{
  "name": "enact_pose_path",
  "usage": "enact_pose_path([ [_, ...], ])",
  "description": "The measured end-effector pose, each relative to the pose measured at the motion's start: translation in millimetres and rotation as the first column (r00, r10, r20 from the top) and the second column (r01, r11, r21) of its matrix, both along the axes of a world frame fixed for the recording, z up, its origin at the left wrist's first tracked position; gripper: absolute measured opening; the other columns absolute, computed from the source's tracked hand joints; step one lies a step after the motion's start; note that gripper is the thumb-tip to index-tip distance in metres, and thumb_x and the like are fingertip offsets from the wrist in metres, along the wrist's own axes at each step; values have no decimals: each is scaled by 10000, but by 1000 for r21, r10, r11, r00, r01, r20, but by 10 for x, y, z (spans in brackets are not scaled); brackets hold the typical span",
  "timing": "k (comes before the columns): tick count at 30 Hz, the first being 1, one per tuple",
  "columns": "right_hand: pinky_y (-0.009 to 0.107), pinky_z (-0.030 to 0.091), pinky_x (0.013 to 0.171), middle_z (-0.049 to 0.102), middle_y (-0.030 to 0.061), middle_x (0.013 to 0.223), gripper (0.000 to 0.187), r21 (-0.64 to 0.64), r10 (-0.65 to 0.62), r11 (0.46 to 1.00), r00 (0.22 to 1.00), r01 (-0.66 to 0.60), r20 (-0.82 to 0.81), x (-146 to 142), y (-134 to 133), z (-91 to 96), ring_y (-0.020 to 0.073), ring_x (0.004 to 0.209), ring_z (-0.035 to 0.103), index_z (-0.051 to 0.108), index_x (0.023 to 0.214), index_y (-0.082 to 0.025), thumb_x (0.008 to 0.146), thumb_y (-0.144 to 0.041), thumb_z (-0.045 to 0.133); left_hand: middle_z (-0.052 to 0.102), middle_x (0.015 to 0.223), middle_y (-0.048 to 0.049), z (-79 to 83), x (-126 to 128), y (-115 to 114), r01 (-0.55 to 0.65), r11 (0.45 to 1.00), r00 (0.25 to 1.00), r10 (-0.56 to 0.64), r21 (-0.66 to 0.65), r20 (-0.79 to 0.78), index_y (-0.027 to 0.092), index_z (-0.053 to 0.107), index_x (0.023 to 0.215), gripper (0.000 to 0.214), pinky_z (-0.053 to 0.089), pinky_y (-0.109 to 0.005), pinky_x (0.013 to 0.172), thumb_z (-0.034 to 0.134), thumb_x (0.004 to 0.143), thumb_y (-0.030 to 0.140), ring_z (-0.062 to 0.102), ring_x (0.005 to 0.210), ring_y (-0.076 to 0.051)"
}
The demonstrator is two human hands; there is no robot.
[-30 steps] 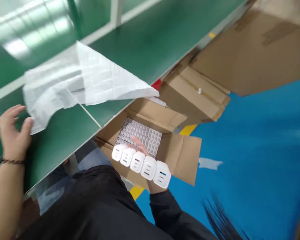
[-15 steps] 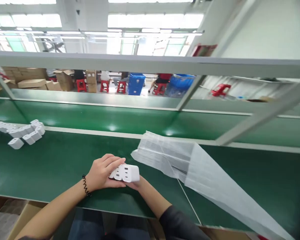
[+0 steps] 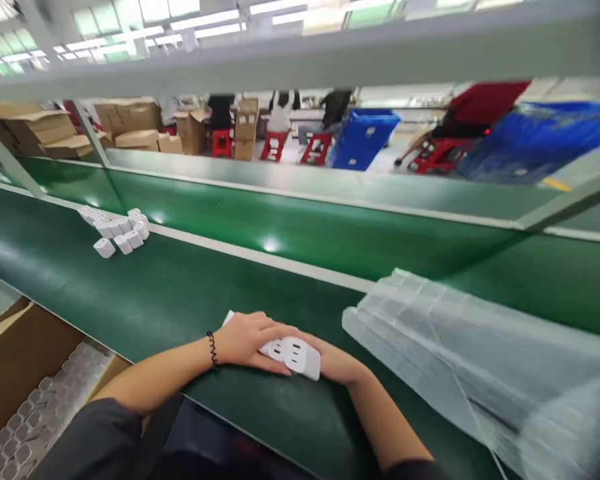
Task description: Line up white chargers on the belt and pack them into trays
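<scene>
My left hand [image 3: 247, 340], with a black coiled band on its wrist, is closed over the top of a row of white USB chargers [image 3: 303, 358]. My right hand [image 3: 336, 360] wraps the row from behind and the right, its fingers partly hidden. Port faces of two chargers show between my hands, and a white corner sticks out past my left hand. The row is at the near part of the green belt [image 3: 190, 293]; I cannot tell whether it touches the surface. Further left on the belt lies a loose cluster of similar white chargers [image 3: 123, 230].
Translucent plastic packaging [image 3: 430, 333] lies on the belt to the right. A cardboard box [image 3: 30, 347] holding clear plastic pieces [image 3: 25, 427] stands at lower left. A pale rail [image 3: 260, 257] borders the belt's far side. Seated people, red stools and blue bins [image 3: 363, 137] are beyond.
My view has swung left and tilted, bringing the cardboard box further into sight. Both hands still hold the row of chargers; my left hand now lies flatter across it.
</scene>
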State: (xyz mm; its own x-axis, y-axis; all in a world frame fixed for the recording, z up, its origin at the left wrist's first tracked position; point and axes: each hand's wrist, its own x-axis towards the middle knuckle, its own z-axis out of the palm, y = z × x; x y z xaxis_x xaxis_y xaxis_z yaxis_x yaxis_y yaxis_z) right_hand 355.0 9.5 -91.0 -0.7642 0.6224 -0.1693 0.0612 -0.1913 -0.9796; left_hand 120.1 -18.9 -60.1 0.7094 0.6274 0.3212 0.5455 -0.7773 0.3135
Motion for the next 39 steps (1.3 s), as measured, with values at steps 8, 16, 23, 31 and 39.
enact_pose_path([
  [8,411,520,967,692,81,1236,546,135,70,988,995,-79,72,197,99,272,247,1110,659,618,1299,-222,800,-392,758,713,1039,-58,2,10,36,9,1000,999,-8,12,-37,234,550,1370,667,525,-282,695,470,912,713,641,863,-180],
  [16,310,568,685,687,76,1200,568,-37,-248,969,964,246,-91,355,106,320,154,753,693,505,1384,-286,845,-271,683,716,953,-63,61,23,-45,-135,989,984,142,68,-113,207,635,1231,604,467,-311,657,512,901,697,616,817,-202],
  [23,412,541,962,442,55,1518,755,10,-226,973,960,231,-163,321,73,366,215,1110,621,458,1421,-350,738,-193,740,653,1243,-102,213,-14,-9,-147,980,986,133,-135,-103,225,539,1370,761,469,-442,938,666,789,700,604,1077,-277],
  [31,450,531,993,581,59,1317,490,5,-343,939,935,345,-87,370,28,429,244,1103,647,552,1324,-317,858,-399,680,472,1420,-113,554,-691,254,-152,879,974,54,-453,-222,276,391,1470,868,432,-430,1083,787,740,527,453,1322,-297],
  [39,367,540,842,677,71,1186,404,106,-209,974,977,202,51,394,66,470,228,978,657,657,1176,-252,825,-442,716,609,1137,-58,503,-625,296,-146,863,952,-11,-484,-306,216,591,1161,352,463,-361,952,650,815,242,546,1086,-237],
])
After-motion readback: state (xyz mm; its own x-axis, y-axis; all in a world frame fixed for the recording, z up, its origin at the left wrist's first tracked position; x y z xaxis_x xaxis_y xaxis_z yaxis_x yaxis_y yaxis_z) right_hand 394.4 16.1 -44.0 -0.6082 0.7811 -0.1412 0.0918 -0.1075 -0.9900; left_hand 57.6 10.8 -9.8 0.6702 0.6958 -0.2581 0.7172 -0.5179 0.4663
